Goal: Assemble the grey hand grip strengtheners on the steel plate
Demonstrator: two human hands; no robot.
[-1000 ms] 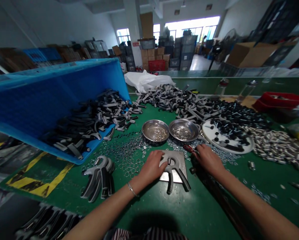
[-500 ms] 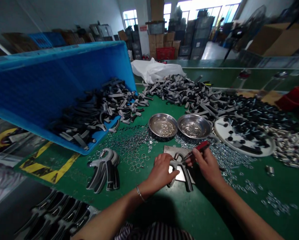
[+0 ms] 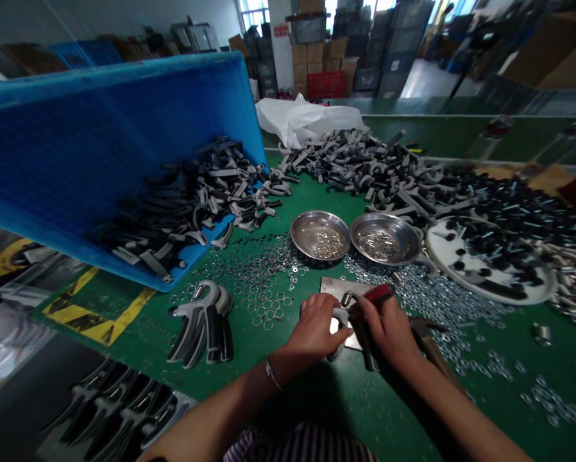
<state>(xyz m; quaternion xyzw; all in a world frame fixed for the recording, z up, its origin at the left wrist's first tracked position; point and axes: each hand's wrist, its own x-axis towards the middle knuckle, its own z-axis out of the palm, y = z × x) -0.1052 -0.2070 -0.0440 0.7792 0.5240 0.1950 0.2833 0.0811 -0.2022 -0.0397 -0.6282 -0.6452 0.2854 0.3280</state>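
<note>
A grey-and-black hand grip exerciser (image 3: 367,350) with a coil spring lies on a small metal plate (image 3: 333,287) on the green bench. My left hand (image 3: 312,327) grips its left side, thumb and fingers around the handle. In my right hand (image 3: 391,327) is a red-handled tool (image 3: 379,294) that looks like pliers; its tips are hidden at the exerciser's top, near the spring. A hammer (image 3: 432,350) lies partly under my right forearm. Several finished-looking hand grip exercisers (image 3: 204,327) stand together left of my left hand.
Two metal bowls (image 3: 312,256) of small parts stand behind the plate, with loose rings (image 3: 269,308) and nuts (image 3: 480,359) around. A tipped blue crate (image 3: 124,128) spills grey handles. A white plate (image 3: 533,292) holds black knobs. Piled handles (image 3: 365,160) lie at the back.
My right hand has moved left and in over the exerciser, with the red tool closer to its top. The hammer has come into view beside it. The camera has shifted slightly.
</note>
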